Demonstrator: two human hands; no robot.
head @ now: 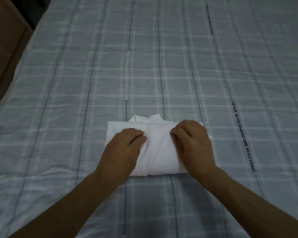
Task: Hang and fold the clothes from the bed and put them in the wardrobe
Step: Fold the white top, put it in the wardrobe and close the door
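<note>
Surrounding white garment [159, 152]: checked bedspread [162, 66], brown furniture [3, 48].

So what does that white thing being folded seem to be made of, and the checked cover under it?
The white garment looks like soft, matte cloth, probably cotton: it bunches in gentle creases where the left hand and right hand pinch it. The checked bed cover looks like thin matte woven fabric, with fine wrinkles and printed lettering; the fibre can't be told.
</note>
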